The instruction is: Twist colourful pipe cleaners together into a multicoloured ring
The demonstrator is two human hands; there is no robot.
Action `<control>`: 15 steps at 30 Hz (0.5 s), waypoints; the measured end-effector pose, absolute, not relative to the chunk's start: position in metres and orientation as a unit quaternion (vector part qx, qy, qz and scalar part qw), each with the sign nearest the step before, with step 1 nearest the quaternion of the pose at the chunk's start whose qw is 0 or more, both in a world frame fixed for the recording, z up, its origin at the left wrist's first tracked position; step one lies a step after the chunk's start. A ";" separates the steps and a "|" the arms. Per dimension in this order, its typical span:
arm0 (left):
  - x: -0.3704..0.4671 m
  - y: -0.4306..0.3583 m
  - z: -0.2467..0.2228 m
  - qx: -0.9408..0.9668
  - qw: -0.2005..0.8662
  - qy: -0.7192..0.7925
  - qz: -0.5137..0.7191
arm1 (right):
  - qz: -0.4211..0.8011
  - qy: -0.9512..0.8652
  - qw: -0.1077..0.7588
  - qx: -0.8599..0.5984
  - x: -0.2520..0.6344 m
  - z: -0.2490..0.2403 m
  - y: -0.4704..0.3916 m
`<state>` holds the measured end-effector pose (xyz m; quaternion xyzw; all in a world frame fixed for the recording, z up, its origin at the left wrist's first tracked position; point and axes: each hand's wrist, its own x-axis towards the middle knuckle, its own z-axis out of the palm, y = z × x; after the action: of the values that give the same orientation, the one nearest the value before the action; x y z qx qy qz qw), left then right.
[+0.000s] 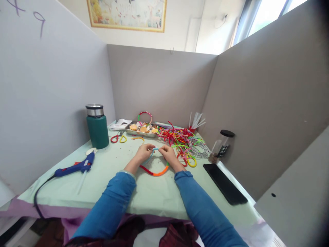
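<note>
A hoop (159,173) with fuzzy red, orange and green sections lies toward me on the table, its far side up at my fingers. At that far side is a light blue pipe cleaner (155,149), which spans the small gap between my hands. My left hand (144,153) pinches it from the left, fingers closed. From the right, my right hand (168,154) pinches the same blue stretch with thumb and fingers together. Part of the hoop is hidden behind my hands, so I cannot tell how the blue piece is fastened.
A heap of colourful pipe cleaners (177,135) lies behind my right hand, near yellow-handled scissors (191,161). Farther back stands a metal tray (144,134) of small pieces. A blue glue gun (74,168) and green bottle (97,132) are left; a black phone (224,184) and clear jar (224,145) right.
</note>
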<state>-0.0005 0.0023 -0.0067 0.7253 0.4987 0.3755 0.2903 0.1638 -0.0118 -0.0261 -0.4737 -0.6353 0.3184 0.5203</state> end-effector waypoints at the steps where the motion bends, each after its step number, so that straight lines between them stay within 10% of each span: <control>1: -0.001 0.003 -0.008 0.739 0.256 0.502 0.369 | 0.318 -0.634 0.520 -0.475 0.164 -0.026 -0.012; 15: -0.003 -0.001 -0.007 0.790 0.124 0.499 0.334 | 0.318 -0.633 0.526 -0.471 0.164 -0.027 -0.010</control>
<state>-0.0029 -0.0013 -0.0066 0.7897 0.4991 0.3343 0.1245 0.1641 -0.0104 -0.0272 -0.4711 -0.6326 0.3180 0.5260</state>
